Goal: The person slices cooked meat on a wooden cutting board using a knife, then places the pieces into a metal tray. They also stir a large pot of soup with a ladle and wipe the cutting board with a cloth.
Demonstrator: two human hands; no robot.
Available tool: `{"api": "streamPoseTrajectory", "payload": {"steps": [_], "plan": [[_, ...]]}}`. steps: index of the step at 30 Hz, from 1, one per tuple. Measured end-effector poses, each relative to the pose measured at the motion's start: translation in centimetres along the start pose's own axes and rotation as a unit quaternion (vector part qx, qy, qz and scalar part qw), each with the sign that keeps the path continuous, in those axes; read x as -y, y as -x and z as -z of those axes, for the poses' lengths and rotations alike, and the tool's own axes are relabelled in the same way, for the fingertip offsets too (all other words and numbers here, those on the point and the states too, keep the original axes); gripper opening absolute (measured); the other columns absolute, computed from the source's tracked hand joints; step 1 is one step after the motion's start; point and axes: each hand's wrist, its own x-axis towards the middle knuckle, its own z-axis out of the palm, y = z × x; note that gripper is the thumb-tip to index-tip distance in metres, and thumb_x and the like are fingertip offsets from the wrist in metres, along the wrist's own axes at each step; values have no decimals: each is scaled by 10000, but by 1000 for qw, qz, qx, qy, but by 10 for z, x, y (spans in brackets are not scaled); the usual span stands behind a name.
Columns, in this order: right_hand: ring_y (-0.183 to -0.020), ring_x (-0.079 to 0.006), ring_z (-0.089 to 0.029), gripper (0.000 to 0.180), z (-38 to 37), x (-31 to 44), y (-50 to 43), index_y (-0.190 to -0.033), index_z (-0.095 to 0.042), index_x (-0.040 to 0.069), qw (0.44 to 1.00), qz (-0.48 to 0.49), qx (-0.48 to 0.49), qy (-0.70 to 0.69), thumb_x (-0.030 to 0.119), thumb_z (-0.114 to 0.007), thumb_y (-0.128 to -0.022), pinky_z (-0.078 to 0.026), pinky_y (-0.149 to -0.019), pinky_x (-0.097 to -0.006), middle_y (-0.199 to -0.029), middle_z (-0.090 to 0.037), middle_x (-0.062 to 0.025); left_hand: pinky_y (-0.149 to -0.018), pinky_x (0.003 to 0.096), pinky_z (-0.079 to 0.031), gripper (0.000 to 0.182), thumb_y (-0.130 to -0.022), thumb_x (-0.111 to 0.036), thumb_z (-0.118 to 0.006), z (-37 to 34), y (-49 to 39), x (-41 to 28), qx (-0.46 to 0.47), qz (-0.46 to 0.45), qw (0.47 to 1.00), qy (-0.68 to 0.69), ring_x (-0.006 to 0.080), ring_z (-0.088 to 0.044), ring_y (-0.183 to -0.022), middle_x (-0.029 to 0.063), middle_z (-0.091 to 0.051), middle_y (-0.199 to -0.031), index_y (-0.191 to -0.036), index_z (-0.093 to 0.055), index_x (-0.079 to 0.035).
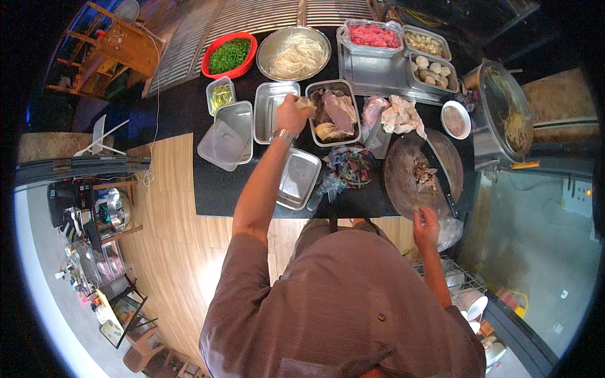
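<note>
Between a steel container (270,127) and a steel tray of cooked meat (339,111), my left hand (291,113) is raised, its fingers closed on a small pale piece of food (307,107). My right hand (427,227) is at the near edge of a round chopping board (401,175), pinching a small light piece too small to name. Chopped brown meat (425,175) lies on the board. A knife (439,172) with a black handle rests across it. Pale raw-looking meat or fat (401,115) lies beyond the board, beside a plastic-wrapped piece of meat (375,111).
A large steel pot (505,113) stands right, near a white bowl (455,120). Along the back are a red basket of chopped greens (230,55), a bowl of noodles (297,53), red minced meat (373,36) and meatballs (430,71). A bunched patterned cloth (350,165) lies near an empty steel tray (298,177).
</note>
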Motion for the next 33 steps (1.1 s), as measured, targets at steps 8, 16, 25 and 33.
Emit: {"api": "streamPoseTrajectory", "payload": {"steps": [8, 16, 25, 33], "plan": [[-1016, -354, -642, 230, 14, -20, 19, -1066, -657, -13, 999, -39, -2, 36, 100, -670, -866, -533, -857, -403, -1121, -649, -192, -821, 444, -540, 572, -673, -318, -873, -39, -59, -13, 76, -26, 993, -82, 353, -682, -952, 212, -700, -1016, -1096, -612, -35], [-1011, -358, -640, 245, 19, -16, 11, -1088, -654, -18, 997, -78, 11, 24, 106, -655, -876, -531, -855, -404, -1112, -651, -196, -820, 436, -513, 94, -760, -162, -723, -40, -27, -13, -49, -261, 945, -191, 303, -635, -915, 96, -642, -852, -832, -709, -103], [-972, -336, -644, 258, 13, -25, -17, -1088, -656, -12, 999, -4, -8, 32, 120, -675, -866, -519, -834, -391, -1093, -658, -189, -864, 392, -432, 128, -814, -208, -615, -54, -22, 8, 194, -387, 810, -396, 221, -597, -971, 32, -675, -921, -860, -733, -187], [-997, -369, -638, 259, 17, -29, -3, -1066, -656, -13, 998, -43, -28, 28, 140, -679, -859, -517, -863, -417, -1080, -657, -203, -875, 398, -421, 184, -848, -169, -572, -59, -32, 0, 245, -390, 754, -469, 210, -607, -1008, 6, -701, -957, -906, -744, -196]]}}
